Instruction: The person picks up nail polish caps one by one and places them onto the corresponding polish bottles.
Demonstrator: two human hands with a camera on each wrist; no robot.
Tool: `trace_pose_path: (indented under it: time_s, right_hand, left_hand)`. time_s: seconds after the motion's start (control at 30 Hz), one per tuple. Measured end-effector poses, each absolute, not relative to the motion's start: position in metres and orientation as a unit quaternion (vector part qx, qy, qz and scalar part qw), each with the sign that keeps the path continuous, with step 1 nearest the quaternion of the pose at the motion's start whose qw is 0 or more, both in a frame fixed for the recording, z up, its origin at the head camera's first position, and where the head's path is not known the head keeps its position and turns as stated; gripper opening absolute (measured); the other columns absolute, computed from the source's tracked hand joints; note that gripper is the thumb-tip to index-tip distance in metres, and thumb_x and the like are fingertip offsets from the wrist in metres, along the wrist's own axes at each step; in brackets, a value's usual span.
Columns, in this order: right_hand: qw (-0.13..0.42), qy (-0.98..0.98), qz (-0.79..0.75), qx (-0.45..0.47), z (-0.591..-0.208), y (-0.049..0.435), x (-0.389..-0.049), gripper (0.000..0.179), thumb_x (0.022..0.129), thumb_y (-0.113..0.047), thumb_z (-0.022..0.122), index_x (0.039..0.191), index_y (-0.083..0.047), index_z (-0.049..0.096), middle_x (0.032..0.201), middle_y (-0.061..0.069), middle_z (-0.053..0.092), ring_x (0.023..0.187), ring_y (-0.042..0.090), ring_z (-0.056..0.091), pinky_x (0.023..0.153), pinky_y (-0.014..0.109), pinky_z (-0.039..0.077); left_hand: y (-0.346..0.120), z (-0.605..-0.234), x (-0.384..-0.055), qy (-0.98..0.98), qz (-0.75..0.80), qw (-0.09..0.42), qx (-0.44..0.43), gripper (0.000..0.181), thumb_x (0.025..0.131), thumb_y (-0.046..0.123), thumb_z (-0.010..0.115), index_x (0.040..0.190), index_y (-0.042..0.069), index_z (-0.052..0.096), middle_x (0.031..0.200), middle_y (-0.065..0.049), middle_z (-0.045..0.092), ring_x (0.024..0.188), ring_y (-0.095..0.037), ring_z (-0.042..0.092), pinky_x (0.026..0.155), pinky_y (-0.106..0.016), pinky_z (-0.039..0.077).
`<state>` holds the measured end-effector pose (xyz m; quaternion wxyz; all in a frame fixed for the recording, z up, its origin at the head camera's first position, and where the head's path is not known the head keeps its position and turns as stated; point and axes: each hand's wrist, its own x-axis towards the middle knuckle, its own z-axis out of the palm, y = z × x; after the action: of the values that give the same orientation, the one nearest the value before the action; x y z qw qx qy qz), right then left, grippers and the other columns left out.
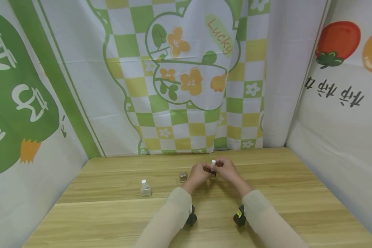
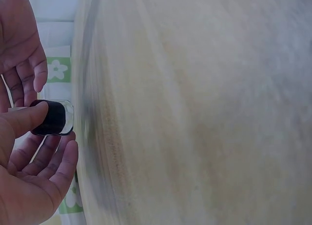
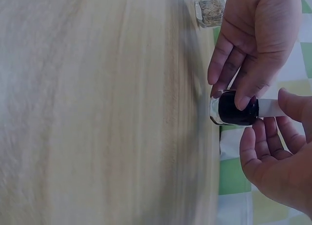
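Observation:
A nail polish bottle [image 1: 214,173] with dark polish, clear thick glass at its base and a white cap [image 1: 213,162] is between both hands at the table's middle. The left hand [image 1: 199,175] grips the glass body, its thumb across the dark side in the left wrist view. On the white cap [image 3: 269,108], the right hand [image 3: 285,152] has its thumb and fingers pinched. Whether the cap is loose cannot be told. Just left of the left hand lies a glittery brownish bottle [image 1: 183,176], seen also as speckled glass [image 3: 210,11] in the right wrist view.
Farther left on the wooden table [image 1: 111,213] stands a clear nail polish bottle [image 1: 146,190] with a white cap. A checkered green and yellow curtain [image 1: 186,127] hangs at the table's back edge. Printed cloth walls [image 1: 334,131] flank both sides.

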<state>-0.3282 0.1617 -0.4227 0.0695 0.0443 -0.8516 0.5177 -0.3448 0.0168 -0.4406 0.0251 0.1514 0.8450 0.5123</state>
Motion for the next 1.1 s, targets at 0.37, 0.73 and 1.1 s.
trace_pose_path:
  time_s: [0.37,0.73,1.1]
  right_hand:
    - [0.067,-0.827,0.558,0.022,-0.434,0.160,-0.334,0.015,0.087,-0.001,0.069,0.097,0.008,0.065,0.094,0.015,0.067,0.091,0.028,0.061,0.074,0.033,0.051]
    - [0.058,-0.806,0.589,-0.001,-0.436,0.158,-0.333,0.017,0.087,0.000,0.069,0.100,0.009,0.062,0.094,0.015,0.066,0.089,0.025,0.059,0.073,0.030,0.050]
    - [0.067,-0.812,0.580,0.001,-0.436,0.157,-0.332,0.020,0.085,-0.001,0.071,0.100,0.009,0.063,0.093,0.015,0.067,0.089,0.025,0.060,0.075,0.031,0.051]
  left_hand:
    - [0.018,-0.446,-0.347,0.852,0.503,0.017,0.143,0.018,0.076,0.000,0.078,0.092,0.000,0.070,0.087,-0.005,0.069,0.085,-0.018,0.063,0.080,-0.033,0.052]
    - [0.018,-0.445,-0.344,0.855,0.500,0.009,0.138,0.016,0.075,0.000,0.078,0.089,0.000,0.069,0.084,-0.005,0.069,0.082,-0.018,0.062,0.078,-0.033,0.052]
    - [0.019,-0.448,-0.346,0.860,0.493,0.003,0.134,0.016,0.075,0.002,0.079,0.088,0.001,0.070,0.083,-0.003,0.069,0.080,-0.016,0.062,0.077,-0.032,0.051]
